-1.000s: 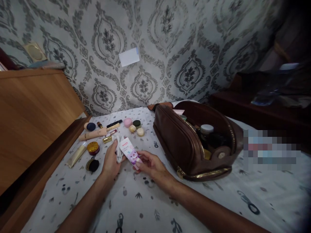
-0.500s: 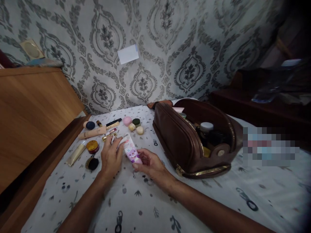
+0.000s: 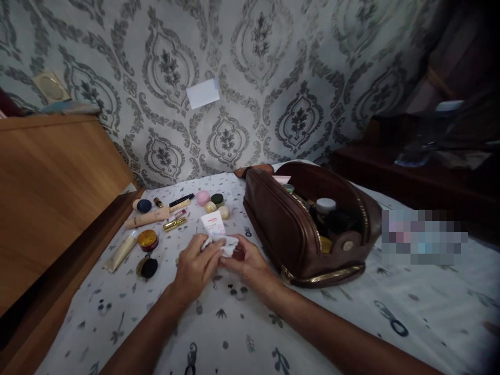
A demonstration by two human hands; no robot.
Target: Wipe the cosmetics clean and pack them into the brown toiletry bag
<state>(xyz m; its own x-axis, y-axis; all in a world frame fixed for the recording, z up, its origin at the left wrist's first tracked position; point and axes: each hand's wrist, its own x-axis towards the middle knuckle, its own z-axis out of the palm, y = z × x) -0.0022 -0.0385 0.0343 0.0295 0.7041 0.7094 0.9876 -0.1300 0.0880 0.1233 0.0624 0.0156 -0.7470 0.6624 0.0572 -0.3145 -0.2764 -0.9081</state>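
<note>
In front of me a white tube with red lettering (image 3: 213,223) is held up, its lower part covered by a crumpled white wipe (image 3: 227,247). My left hand (image 3: 196,266) is closed on the wipe and presses it against the tube. My right hand (image 3: 252,264) grips the tube's lower end, largely behind the wipe. Just beyond the tube sit a pink round item (image 3: 202,197), a dark green-topped jar (image 3: 217,199) and small cream pieces (image 3: 223,212). To the right stands an unzipped brown cosmetic bag (image 3: 265,224) with several containers inside, among them a white-lidded jar (image 3: 325,204).
Left on the patterned sheet (image 3: 219,333) lie a gold lipstick tube (image 3: 175,224), an amber jar (image 3: 147,239), a beige tube (image 3: 121,251), a black brush (image 3: 148,267) and a long beige tube (image 3: 147,218). A wooden cabinet (image 3: 58,192) borders the left side.
The wipe in my left hand has come down and right onto the tube, covering its purple print. My left hand has moved closer to my right. The view has shifted slightly.
</note>
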